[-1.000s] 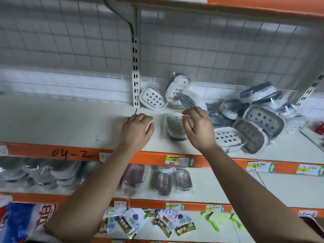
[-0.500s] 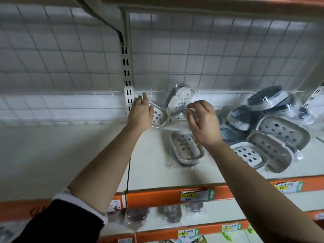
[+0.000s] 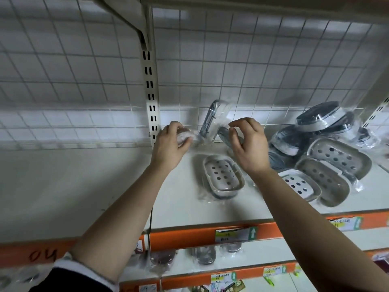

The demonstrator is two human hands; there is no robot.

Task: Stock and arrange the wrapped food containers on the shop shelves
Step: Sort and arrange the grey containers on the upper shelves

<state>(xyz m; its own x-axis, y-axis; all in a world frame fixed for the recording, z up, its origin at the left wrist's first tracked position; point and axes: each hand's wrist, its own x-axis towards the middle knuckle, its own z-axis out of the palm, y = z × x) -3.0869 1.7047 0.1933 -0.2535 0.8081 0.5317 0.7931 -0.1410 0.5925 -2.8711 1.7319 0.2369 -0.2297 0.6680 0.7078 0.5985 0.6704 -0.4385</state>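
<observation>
Hands at shelf (image 3: pixel 105 186) back, frame centre.
Left hand (image 3: pixel 168 144) grips a wrapped container (image 3: pixel 186 137) beside the slotted post (image 3: pixel 152 102); right hand (image 3: pixel 249 146) curls over a tilted container (image 3: pixel 223 133), hold unclear.

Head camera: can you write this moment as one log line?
left hand: grips wrapped container | right hand: curled by upright container, grip unclear | flat container: lies on shelf

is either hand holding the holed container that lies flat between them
No, the flat container lies alone on the shelf, nearer the camera than the left hand and the right hand, touched by neither.
</observation>
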